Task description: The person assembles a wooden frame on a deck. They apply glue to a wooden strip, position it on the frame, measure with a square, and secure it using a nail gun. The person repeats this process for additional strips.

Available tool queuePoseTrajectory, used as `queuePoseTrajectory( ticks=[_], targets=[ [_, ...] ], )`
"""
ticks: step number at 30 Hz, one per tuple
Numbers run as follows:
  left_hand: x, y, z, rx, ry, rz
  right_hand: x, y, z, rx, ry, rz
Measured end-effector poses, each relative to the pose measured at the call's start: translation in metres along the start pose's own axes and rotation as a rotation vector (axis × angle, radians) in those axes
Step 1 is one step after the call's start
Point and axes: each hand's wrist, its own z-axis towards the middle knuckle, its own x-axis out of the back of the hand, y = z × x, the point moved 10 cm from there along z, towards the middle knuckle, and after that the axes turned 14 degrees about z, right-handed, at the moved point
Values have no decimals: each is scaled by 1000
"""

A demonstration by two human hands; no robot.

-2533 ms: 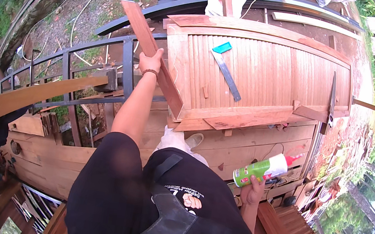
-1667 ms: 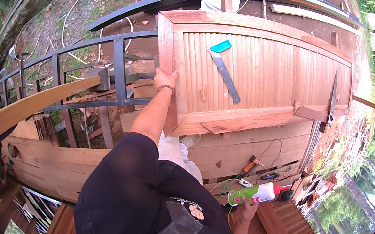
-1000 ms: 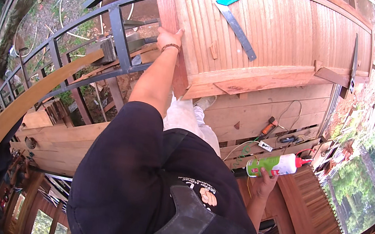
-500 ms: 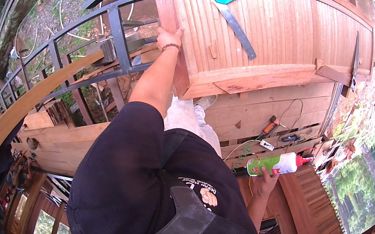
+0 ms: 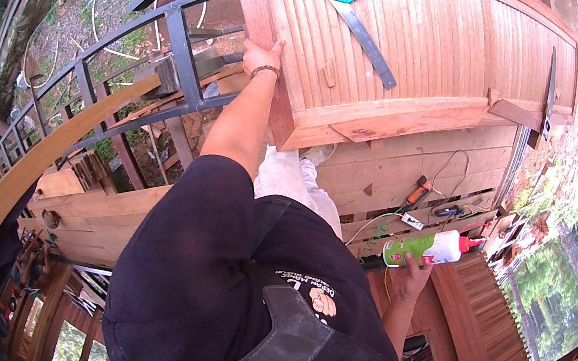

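Note:
A louvered wooden panel (image 5: 415, 49) in a frame lies raised in front of me. My left hand (image 5: 260, 59) is closed over its left frame edge, the fingers partly hidden. In my right hand (image 5: 411, 275), a green and white glue bottle (image 5: 420, 249) with a red nozzle is held out to the right, lying nearly sideways. A try square (image 5: 365, 35) with a turquoise handle rests on the slats. Near it sits a small wood piece (image 5: 328, 75). At the panel's right end are a wooden block (image 5: 515, 114) and a long tapered metal blade (image 5: 550, 93).
A dark metal railing (image 5: 186, 58) and a curved wooden rail (image 5: 59, 152) run along my left. On the plank floor (image 5: 381, 169) lie an orange power tool (image 5: 419, 190), a white power strip (image 5: 412, 221) and loose cables. Wooden louvered pieces (image 5: 495, 311) stand at the lower right.
The glue bottle has shifted very slightly to the right. My left hand keeps its hold on the panel's edge, and the try square lies as before.

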Motion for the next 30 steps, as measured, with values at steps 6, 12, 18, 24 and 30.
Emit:
queuePoseTrajectory(
  ticks=[6,12,18,24,30],
  targets=[
    [2,3,-4,-1,-19,3,-1,-1,0,14,-3,-6],
    [0,-1,-1,-2,11,-15,-1,3,2,-3,12,-15],
    [0,0,-1,12,6,-9,-2,4,2,-9,10,-22],
    [2,1,-2,21,11,-27,-8,2,2,4,13,-8],
    [4,0,-3,31,-2,-14,-9,1,4,1,-2,-33]
  ],
)
